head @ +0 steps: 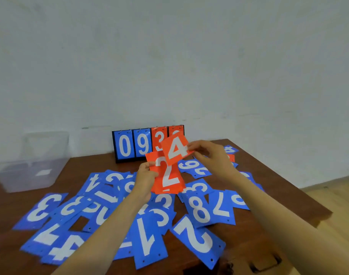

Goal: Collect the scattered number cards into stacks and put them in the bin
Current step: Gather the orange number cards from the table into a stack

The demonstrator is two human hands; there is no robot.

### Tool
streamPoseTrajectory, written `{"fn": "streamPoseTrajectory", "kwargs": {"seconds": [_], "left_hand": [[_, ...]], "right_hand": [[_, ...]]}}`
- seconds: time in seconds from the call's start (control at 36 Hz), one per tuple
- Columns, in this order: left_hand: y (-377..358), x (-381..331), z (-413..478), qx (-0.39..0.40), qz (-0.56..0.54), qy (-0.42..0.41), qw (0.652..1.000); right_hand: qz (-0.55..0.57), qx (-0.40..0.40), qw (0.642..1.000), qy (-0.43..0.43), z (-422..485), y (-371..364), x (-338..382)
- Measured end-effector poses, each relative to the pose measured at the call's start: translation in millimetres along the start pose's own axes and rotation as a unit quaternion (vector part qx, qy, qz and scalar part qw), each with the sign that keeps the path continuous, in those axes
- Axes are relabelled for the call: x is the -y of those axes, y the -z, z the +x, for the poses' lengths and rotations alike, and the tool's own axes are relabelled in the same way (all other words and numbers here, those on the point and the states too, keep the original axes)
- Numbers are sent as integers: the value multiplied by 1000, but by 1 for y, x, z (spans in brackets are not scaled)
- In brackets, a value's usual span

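Several blue number cards [197, 235] lie scattered and overlapping across the brown table [278, 195]. My left hand [144, 179] grips a small stack of red cards [167, 175] with a white 2 on top, held above the table. My right hand [209, 153] pinches a single red card with a 4 [176, 149], tilted, just above and overlapping the stack's top right corner. A clear plastic bin [31, 165] stands at the table's far left corner. One more red card [231, 157] peeks out behind my right hand.
A flip scoreboard [134, 145] showing 0, 9, 3 stands upright at the back edge of the table, against the white wall. A wooden floor [332, 195] lies to the right of the table. A dark handle [266, 262] shows on the table's front right side.
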State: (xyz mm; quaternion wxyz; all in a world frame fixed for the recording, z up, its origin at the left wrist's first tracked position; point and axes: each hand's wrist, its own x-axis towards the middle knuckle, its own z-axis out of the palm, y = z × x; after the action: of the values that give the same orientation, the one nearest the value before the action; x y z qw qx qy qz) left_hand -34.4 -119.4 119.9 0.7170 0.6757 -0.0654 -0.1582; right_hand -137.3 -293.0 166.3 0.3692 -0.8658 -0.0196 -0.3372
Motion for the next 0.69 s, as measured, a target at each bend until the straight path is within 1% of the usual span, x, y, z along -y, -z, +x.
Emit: {"fn": "streamPoseTrajectory", "kwargs": {"seconds": [0.06, 0.11, 0.19, 0.25, 0.33, 0.47, 0.56, 0.64, 0.69], "left_hand": [[5, -5, -1, -8, -27, -3, 1000], [9, -8, -3, -15, -67, 3, 998], [12, -9, -6, -20, -107, 3, 994], [13, -8, -4, -19, -98, -6, 995], [10, -4, 1, -7, -71, -16, 997], [-7, -1, 10, 11, -67, -18, 998], [-26, 3, 20, 17, -62, -11, 998], [-47, 8, 34, 19, -47, 1, 999], [-61, 14, 47, 24, -46, 16, 999]], "right_hand": [[-3, 39, 999, 12, -5, -11, 1], [-31, 83, 996, 24, -9, -21, 1], [-39, 116, 992, 27, -12, -31, -1], [-33, 130, 991, 22, -13, -36, -2], [-72, 161, 984, 11, -10, -39, -5], [-118, 133, 984, 7, -2, -41, -24], [-153, 153, 976, -12, 0, -38, -45], [-113, 145, 982, -52, 3, -31, -73], [-59, 101, 988, -105, 5, -23, -97]]}}
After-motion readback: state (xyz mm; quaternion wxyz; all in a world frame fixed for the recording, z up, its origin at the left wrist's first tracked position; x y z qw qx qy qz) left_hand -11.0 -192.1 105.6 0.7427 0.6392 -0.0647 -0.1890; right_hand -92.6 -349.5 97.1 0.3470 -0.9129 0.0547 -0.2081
